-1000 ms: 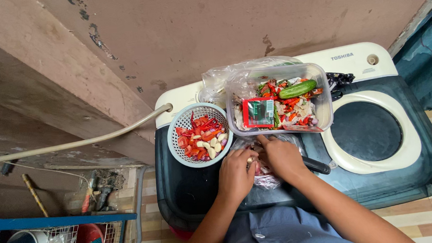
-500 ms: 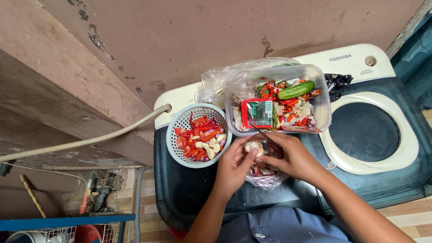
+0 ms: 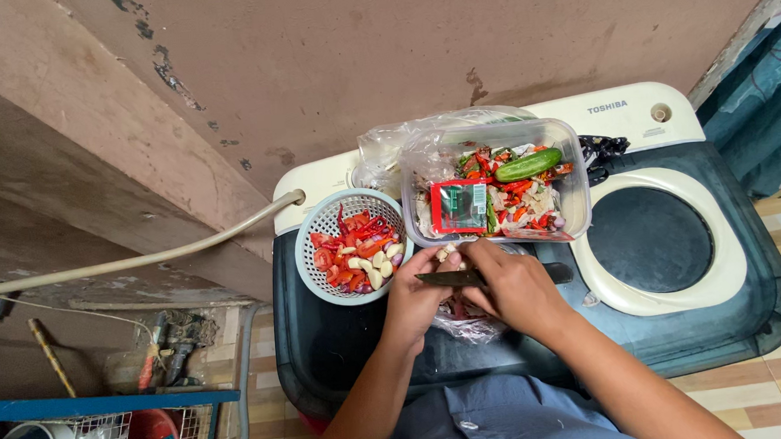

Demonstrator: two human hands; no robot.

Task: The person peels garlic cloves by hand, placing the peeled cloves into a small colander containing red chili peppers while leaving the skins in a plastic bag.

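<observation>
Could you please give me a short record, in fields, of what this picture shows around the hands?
Surface: dark lid of a twin-tub washing machine
Right hand: grips a dark-handled knife, blade pointing left
Left hand: holds a small pale clove-like piece by the blade
Left of the hands: round pale-blue plastic basket with cut red chillies and pale cloves
Behind the hands: clear plastic tub holding a green cucumber and a red packet

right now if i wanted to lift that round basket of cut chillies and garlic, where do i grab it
Take the round basket by its rim on the bare left side, coming from above and the left. The clear tub crowds its right edge, and the left hand works close to its lower right. Two hands on opposite rim points would probably keep it level.
</observation>
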